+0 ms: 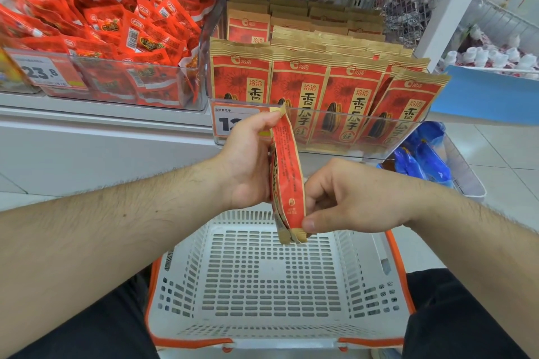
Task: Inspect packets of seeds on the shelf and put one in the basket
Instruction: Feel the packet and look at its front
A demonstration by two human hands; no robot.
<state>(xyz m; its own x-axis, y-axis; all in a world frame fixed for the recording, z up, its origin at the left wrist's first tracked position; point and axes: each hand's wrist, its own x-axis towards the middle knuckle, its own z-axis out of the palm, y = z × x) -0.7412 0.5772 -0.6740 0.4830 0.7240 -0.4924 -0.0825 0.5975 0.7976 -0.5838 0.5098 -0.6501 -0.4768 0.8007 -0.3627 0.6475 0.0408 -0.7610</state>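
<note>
two hands pinch one sunflower seed packet [287, 172] above basket [186, 265]: left hand [248, 160] top, right hand [344, 198] bottom; turn slow, read back, then drop.

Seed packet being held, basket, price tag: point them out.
seed packet [287, 172], head view, red back panel.
basket [280, 326], head view, near wall.
price tag [230, 122], head view, printed digits.

Matt paper-look seed packet [287, 175], white perforated plastic basket [204, 242] w/ orange trim, clear glossy plastic bin [335, 137].
</note>
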